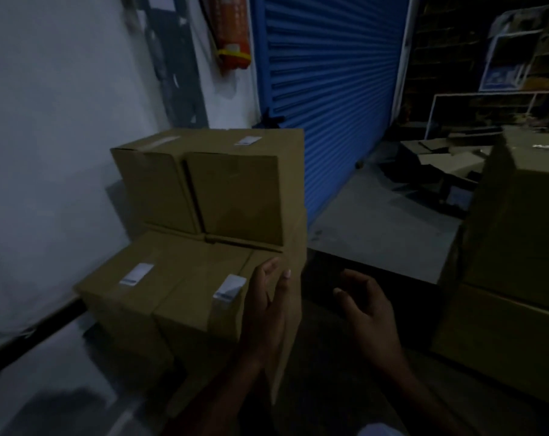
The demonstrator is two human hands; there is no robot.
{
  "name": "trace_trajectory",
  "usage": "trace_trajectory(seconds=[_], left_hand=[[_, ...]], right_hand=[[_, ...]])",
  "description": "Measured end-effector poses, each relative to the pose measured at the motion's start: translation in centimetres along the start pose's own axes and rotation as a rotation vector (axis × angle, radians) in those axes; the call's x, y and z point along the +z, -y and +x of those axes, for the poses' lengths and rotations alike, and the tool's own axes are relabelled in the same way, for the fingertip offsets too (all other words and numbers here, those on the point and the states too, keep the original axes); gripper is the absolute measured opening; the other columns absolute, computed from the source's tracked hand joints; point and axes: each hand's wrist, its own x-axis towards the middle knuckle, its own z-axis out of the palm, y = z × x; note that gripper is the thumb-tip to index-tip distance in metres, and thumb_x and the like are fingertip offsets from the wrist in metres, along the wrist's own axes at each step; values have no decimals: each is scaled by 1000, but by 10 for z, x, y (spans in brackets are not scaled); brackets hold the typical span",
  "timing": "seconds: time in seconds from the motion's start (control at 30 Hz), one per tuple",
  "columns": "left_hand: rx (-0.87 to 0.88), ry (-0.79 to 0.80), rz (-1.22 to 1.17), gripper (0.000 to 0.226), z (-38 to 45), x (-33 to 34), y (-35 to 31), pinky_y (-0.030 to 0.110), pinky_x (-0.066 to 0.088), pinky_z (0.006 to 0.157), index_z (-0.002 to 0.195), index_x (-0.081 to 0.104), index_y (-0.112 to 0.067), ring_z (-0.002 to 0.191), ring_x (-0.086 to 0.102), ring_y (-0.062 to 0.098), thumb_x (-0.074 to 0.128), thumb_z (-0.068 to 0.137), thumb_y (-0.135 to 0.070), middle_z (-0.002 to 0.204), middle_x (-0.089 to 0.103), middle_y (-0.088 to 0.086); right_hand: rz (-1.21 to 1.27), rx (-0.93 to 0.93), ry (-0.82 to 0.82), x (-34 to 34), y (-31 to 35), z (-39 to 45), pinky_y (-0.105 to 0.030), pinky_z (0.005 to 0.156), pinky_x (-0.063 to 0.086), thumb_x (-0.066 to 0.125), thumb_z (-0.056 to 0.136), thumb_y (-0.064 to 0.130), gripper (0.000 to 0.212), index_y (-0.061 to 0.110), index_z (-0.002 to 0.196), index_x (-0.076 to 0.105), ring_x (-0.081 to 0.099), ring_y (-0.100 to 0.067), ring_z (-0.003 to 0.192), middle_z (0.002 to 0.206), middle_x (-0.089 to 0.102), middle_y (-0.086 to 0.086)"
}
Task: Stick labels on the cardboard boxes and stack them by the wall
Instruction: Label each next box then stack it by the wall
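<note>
Several brown cardboard boxes are stacked against the pale wall (pixel 46 152). The near right box (pixel 200 297) carries a white label (pixel 229 287) on its top front edge. Beside it, the near left box (pixel 119 294) has its own label (pixel 137 274). A taller stack (pixel 235 190) rises behind them, with a label (pixel 248 140) on top. My left hand (pixel 268 306) rests flat with straight fingers against the right side of the near right box. My right hand (pixel 366 305) hovers to the right of the boxes, fingers loosely curled, holding nothing.
A blue roller shutter (pixel 333 73) stands behind the stack, with a red fire extinguisher (pixel 232 33) on the wall to its left. More cardboard boxes (pixel 515 262) are piled at the right. Flattened cartons (pixel 439 165) and shelving (pixel 499 108) lie beyond, across grey floor (pixel 377 234).
</note>
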Motion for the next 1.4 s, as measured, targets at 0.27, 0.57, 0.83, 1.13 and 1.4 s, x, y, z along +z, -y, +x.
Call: trace_trajectory(seconds=[0.27, 0.57, 0.83, 1.13, 1.4], left_hand=[[-108, -56, 184, 73, 31, -128, 73, 19, 42, 91, 141, 46, -25, 119, 48, 5, 46, 83, -70, 140, 50, -6], [-158, -75, 641, 79, 41, -179, 119, 44, 30, 115, 151, 31, -15, 144, 29, 27, 56, 91, -58, 157, 32, 9], [-156, 53, 731, 84, 36, -179, 130, 46, 27, 119, 157, 18, -19, 149, 16, 25, 53, 92, -58, 163, 20, 6], [-311, 74, 603, 83, 48, -175, 137, 54, 39, 107, 151, 32, -23, 138, 37, 31, 65, 83, -59, 151, 41, 8], [-168, 100, 728, 80, 8, -134, 109, 46, 38, 105, 144, 43, -20, 134, 35, 31, 64, 81, -65, 145, 44, 7]], right_hand=[[7, 119, 31, 117, -13, -22, -16, 73, 46, 63, 87, 36, 44, 31, 128, 51, 55, 0, 109, 126, 56, 13], [-75, 210, -38, 169, -42, -36, -40, 85, 56, 68, 81, 36, 62, 38, 136, 38, 53, -11, 116, 140, 43, 7], [-123, 249, -48, 171, -59, -32, -38, 77, 59, 72, 75, 35, 68, 43, 134, 39, 56, -13, 113, 137, 45, 9], [-335, 250, -113, 135, -68, -51, -51, 97, 48, 69, 73, 46, 71, 45, 135, 35, 43, -17, 131, 144, 40, 10], [-580, 199, -109, 90, -75, -78, -46, 86, 54, 50, 71, 64, 59, 48, 127, 40, 54, -20, 116, 138, 44, 8]])
